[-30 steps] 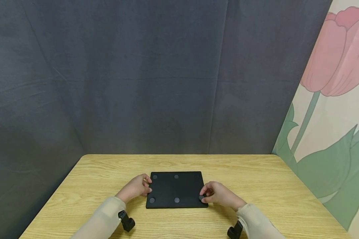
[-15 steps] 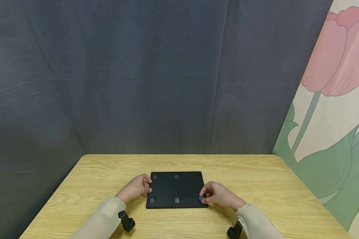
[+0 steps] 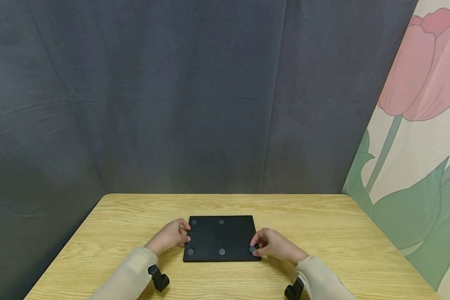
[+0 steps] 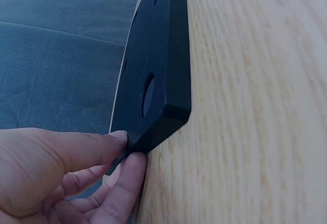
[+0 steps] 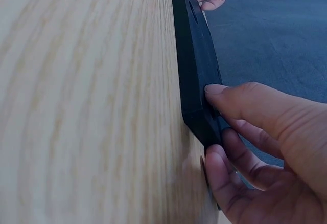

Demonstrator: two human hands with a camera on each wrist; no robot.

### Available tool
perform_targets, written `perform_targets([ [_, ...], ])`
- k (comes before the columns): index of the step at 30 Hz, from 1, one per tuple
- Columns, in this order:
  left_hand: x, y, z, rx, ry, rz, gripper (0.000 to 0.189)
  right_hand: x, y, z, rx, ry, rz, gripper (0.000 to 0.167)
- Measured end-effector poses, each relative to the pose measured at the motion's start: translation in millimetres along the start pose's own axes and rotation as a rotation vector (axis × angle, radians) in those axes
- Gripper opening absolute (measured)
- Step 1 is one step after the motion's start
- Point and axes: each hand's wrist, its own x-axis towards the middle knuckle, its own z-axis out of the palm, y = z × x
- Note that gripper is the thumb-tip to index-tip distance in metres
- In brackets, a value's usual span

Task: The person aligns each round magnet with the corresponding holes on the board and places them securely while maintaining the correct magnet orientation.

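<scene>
A flat black rectangular board [image 3: 223, 237] lies on the table, with several round grey recesses in its top face. My left hand [image 3: 171, 235] pinches the board's left edge; in the left wrist view the thumb [image 4: 118, 135] lies on top and a finger [image 4: 134, 165] meets the side. At the opposite edge, near the front corner, my right hand [image 3: 275, 246] grips the board, its thumb [image 5: 217, 89] on the top face beside a round recess [image 3: 252, 249] and its other fingers at the side. The far right part of the board's face shows only faintly.
The light wooden table [image 3: 303, 216] spreads around the board on all sides. Behind it hangs a dark grey-blue cloth [image 3: 191, 104], and a tulip-patterned panel [image 3: 408, 166] rises on the right. Black camera mounts [image 3: 158, 278] sit on both wrists.
</scene>
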Motion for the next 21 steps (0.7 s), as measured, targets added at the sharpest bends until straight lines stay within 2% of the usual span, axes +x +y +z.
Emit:
perform_targets([
  [21,-1.6,-0.5,-0.2,-0.004,0.003,0.011,0.024,-0.3,0.2,-0.2,0.028,-0.005,0.015,0.016],
])
